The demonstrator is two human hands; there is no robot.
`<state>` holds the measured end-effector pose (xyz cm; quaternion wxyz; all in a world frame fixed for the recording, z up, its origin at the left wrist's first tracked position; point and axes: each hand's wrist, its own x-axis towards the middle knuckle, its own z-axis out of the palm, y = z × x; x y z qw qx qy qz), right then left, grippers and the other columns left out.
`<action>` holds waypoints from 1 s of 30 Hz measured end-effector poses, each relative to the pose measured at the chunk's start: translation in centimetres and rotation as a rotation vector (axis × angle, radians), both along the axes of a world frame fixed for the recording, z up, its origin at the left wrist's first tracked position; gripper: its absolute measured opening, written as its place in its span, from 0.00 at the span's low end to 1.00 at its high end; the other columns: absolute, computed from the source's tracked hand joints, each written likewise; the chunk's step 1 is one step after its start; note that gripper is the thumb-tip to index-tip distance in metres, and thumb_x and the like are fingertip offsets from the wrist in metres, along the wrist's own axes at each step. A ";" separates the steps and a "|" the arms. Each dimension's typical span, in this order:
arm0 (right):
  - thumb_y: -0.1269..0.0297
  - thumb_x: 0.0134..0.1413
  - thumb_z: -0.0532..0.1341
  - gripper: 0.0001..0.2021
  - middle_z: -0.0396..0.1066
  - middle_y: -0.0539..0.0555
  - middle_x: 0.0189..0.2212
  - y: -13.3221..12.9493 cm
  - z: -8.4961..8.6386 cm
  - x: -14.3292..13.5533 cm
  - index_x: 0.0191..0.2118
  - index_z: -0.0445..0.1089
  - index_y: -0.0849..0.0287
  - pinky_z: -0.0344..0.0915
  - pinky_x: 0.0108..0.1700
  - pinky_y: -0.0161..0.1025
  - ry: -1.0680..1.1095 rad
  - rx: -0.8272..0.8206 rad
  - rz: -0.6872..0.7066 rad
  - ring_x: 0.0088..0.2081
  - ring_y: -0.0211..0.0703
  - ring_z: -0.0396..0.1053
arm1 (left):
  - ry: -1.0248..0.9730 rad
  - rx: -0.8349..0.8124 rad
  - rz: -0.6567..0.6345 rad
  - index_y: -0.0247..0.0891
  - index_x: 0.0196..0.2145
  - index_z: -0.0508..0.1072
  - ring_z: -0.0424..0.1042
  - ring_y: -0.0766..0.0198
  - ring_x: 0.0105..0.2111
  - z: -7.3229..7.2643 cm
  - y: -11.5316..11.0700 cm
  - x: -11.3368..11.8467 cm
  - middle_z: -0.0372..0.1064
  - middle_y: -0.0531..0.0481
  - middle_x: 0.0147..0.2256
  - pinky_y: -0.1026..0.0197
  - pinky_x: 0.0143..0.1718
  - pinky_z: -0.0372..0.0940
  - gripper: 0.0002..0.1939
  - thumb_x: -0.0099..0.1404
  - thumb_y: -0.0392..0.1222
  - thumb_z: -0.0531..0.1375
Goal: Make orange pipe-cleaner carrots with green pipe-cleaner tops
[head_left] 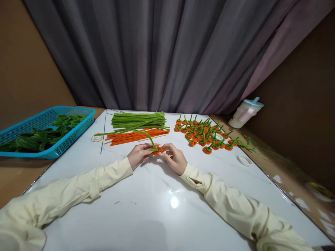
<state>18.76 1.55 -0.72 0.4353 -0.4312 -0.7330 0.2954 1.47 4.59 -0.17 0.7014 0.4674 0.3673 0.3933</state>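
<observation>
Both hands meet over the middle of the white table around a small orange pipe-cleaner piece (157, 151). A green stem (149, 136) rises from it and curves back to the left. My left hand (140, 154) pinches the green part at the piece's left side. On the right side, my right hand (174, 157) holds the orange edge between thumb and fingers. Just behind the hands lie a bundle of orange pipe cleaners (131, 137) and a thicker bundle of green ones (137, 120). Many finished-looking orange pieces with green stems (202, 132) stand grouped at the back right.
A blue basket (59, 152) of green leaf shapes sits at the left. White tape rolls (244, 160) lie right of the orange pieces. A lidded cup (245, 114) stands at the back right, before a grey curtain (146, 52). Thin wire (103, 130) lies left of the bundles.
</observation>
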 end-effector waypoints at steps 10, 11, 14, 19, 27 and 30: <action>0.62 0.55 0.53 0.06 0.66 0.50 0.28 0.0 -0.3 0.3 0.36 0.60 0.57 0.62 0.25 0.32 0.077 0.053 0.020 0.21 0.33 0.63 | 0.012 -0.053 -0.024 0.27 0.35 0.74 0.72 0.65 0.23 0.2 0.1 0.1 0.73 0.42 0.30 0.70 0.18 0.65 0.12 0.50 0.30 0.59; 0.62 0.55 0.53 0.06 0.66 0.49 0.25 0.0 -0.3 0.3 0.35 0.60 0.58 0.62 0.26 0.32 0.071 0.058 0.012 0.20 0.33 0.63 | 0.010 -0.056 -0.022 0.27 0.35 0.74 0.72 0.65 0.23 0.2 0.1 0.1 0.73 0.42 0.29 0.69 0.20 0.66 0.12 0.50 0.29 0.59; 0.61 0.55 0.54 0.06 0.65 0.47 0.21 -0.1 -0.2 0.2 0.34 0.61 0.58 0.61 0.25 0.32 0.082 0.053 0.003 0.19 0.33 0.63 | 0.009 -0.066 -0.023 0.26 0.34 0.75 0.73 0.65 0.23 0.2 0.0 0.1 0.74 0.43 0.28 0.68 0.26 0.68 0.10 0.51 0.29 0.60; 0.62 0.53 0.55 0.06 0.65 0.46 0.18 0.0 -0.4 0.1 0.31 0.61 0.58 0.61 0.23 0.32 0.151 -0.020 0.024 0.18 0.34 0.63 | 0.028 -0.064 -0.057 0.27 0.33 0.75 0.73 0.65 0.24 0.3 -0.2 0.0 0.74 0.43 0.28 0.67 0.29 0.69 0.09 0.51 0.31 0.61; 0.65 0.53 0.56 0.05 0.65 0.46 0.17 -0.3 -0.3 0.0 0.28 0.63 0.58 0.60 0.23 0.31 0.132 0.051 -0.012 0.18 0.33 0.62 | 0.026 -0.067 -0.070 0.27 0.33 0.75 0.73 0.65 0.24 0.3 -0.2 0.0 0.74 0.43 0.27 0.68 0.27 0.68 0.08 0.53 0.30 0.60; 0.65 0.52 0.56 0.05 0.65 0.46 0.16 -0.3 -0.3 0.1 0.28 0.63 0.58 0.60 0.21 0.31 0.161 0.051 -0.047 0.16 0.33 0.61 | -0.023 -0.080 -0.073 0.28 0.36 0.74 0.73 0.64 0.25 0.5 -0.4 0.1 0.73 0.42 0.29 0.67 0.27 0.69 0.09 0.56 0.32 0.58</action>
